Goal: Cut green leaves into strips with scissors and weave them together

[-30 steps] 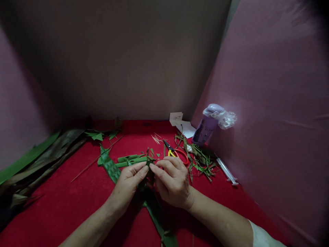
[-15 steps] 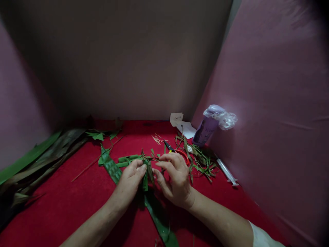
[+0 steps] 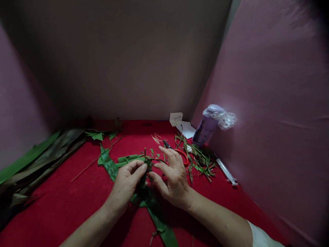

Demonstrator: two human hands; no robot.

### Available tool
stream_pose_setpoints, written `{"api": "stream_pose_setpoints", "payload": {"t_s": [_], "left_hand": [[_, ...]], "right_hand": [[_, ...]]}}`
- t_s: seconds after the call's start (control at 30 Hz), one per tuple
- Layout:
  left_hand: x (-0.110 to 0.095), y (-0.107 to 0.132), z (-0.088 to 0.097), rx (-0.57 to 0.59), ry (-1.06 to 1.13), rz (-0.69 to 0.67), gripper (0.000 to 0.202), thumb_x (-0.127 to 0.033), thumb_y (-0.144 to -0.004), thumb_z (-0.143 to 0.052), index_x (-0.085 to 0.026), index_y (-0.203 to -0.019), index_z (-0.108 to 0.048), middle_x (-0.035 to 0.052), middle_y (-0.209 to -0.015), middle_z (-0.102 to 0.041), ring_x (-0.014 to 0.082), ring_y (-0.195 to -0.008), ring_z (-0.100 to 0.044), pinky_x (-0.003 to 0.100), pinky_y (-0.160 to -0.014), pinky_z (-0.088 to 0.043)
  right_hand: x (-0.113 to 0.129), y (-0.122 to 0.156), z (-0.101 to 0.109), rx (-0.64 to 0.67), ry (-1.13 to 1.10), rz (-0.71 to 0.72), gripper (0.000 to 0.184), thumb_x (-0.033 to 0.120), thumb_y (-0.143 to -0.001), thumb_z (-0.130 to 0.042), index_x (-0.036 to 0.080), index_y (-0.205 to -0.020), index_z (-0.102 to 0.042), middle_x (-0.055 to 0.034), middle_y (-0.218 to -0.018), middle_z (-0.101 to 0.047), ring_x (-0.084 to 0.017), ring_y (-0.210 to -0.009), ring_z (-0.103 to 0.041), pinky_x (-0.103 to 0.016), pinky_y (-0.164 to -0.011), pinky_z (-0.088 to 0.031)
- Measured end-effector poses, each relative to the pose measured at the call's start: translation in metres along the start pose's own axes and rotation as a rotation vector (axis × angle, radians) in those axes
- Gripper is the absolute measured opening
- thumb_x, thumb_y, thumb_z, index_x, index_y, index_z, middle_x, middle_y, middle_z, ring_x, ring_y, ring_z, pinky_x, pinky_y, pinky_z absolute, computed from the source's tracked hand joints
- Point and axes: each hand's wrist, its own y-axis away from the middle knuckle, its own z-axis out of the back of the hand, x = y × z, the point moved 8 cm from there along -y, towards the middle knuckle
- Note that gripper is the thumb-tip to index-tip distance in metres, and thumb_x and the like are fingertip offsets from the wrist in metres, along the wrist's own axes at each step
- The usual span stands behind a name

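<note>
My left hand is closed, its thumb and forefinger pinching a small folded leaf bundle with dry brown strips sticking out of its top. My right hand is at the bundle's right side, fingers spread and thumb apart from the forefinger. Its fingertips are close to the bundle; whether they touch it I cannot tell. Beneath both hands runs a long green leaf strip. Folded green leaf pieces lie beyond my left hand. The red-handled scissors are partly hidden behind my right hand.
Long leaves are piled at the left on the red cloth. Toothpicks lie near the back. To the right are leaf scraps, a syringe, white paper and a purple tumbler with plastic wrap.
The bundle has turned in my left hand, and the green piece hanging below it has shifted. My right hand has moved slightly left, its fingers spreading further.
</note>
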Motion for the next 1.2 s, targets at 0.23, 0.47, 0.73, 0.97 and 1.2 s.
{"api": "stream_pose_setpoints", "payload": {"t_s": [0.23,0.47,0.73,0.97,1.2], "left_hand": [[-0.003,0.002,0.001,-0.034,-0.050,-0.014,0.018,-0.033,-0.073,-0.063,-0.015,-0.074,-0.061,-0.0032,-0.059,-0.055,0.0068,-0.051,-0.047,0.016,-0.049,-0.039],[-0.005,0.003,-0.007,0.028,-0.070,-0.039,0.016,-0.032,-0.076,-0.058,-0.017,-0.077,-0.056,-0.0023,-0.057,-0.057,0.0110,-0.052,-0.052,0.021,-0.053,-0.042],[-0.009,0.002,-0.008,0.039,-0.104,-0.098,0.012,-0.030,-0.076,-0.057,-0.018,-0.077,-0.055,-0.0062,-0.059,-0.047,0.0078,-0.048,-0.037,0.018,-0.045,-0.031],[-0.010,0.000,-0.008,0.036,-0.156,-0.084,0.017,-0.033,-0.077,-0.056,-0.016,-0.072,-0.054,-0.0072,-0.051,-0.043,0.0065,-0.043,-0.034,0.018,-0.040,-0.026],[-0.008,0.000,-0.005,0.043,-0.118,0.016,0.023,-0.037,-0.073,-0.059,-0.016,-0.064,-0.054,-0.0035,-0.049,-0.054,0.0077,-0.039,-0.045,0.019,-0.041,-0.037]], "right_hand": [[-0.002,0.001,-0.006,0.022,-0.061,-0.041,0.009,0.026,-0.078,-0.058,0.018,-0.079,-0.061,-0.0111,-0.133,-0.042,-0.029,-0.124,-0.032,-0.051,-0.101,-0.026],[-0.007,0.003,-0.010,-0.003,-0.160,-0.102,0.005,0.017,-0.075,-0.057,0.019,-0.071,-0.058,-0.0102,-0.128,-0.046,-0.027,-0.120,-0.037,-0.050,-0.098,-0.030],[-0.006,0.002,-0.010,-0.001,-0.241,-0.099,0.007,0.015,-0.076,-0.055,0.019,-0.069,-0.056,-0.0104,-0.123,-0.050,-0.025,-0.117,-0.041,-0.047,-0.097,-0.032],[-0.006,0.002,-0.011,-0.002,-0.268,-0.096,0.009,0.014,-0.075,-0.054,0.019,-0.068,-0.056,-0.0102,-0.121,-0.051,-0.025,-0.116,-0.042,-0.047,-0.096,-0.032],[-0.006,0.002,-0.011,-0.007,-0.274,-0.091,0.010,0.016,-0.076,-0.053,0.019,-0.068,-0.058,-0.0099,-0.120,-0.053,-0.025,-0.114,-0.044,-0.047,-0.095,-0.034]]}}
